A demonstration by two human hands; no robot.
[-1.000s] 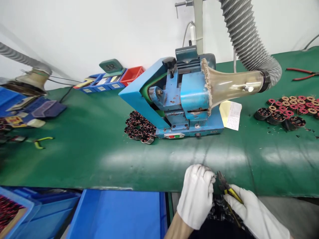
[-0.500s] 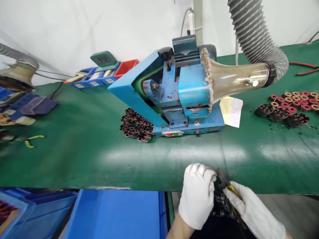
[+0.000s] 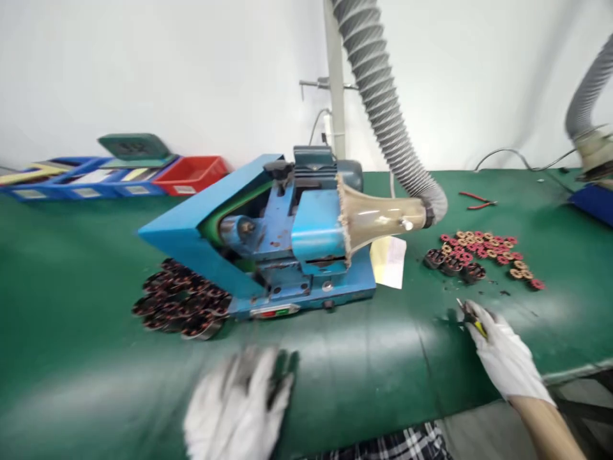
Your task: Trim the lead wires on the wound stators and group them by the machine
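Head view: right hand (image 3: 500,350), grip closed around pliers (image 3: 479,328), at right; left hand (image 3: 235,409), near left, too blurred to tell its grip.

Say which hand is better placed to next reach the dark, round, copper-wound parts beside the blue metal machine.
Probably the left hand: it's nearer those parts; the right hand holds yellow-handled pliers.

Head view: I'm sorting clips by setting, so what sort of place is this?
Likely a factory workshop for small parts: a blue metal machine with a ribbed grey hose stands on a green-topped workbench, near clustered red and tan ring-shaped parts.
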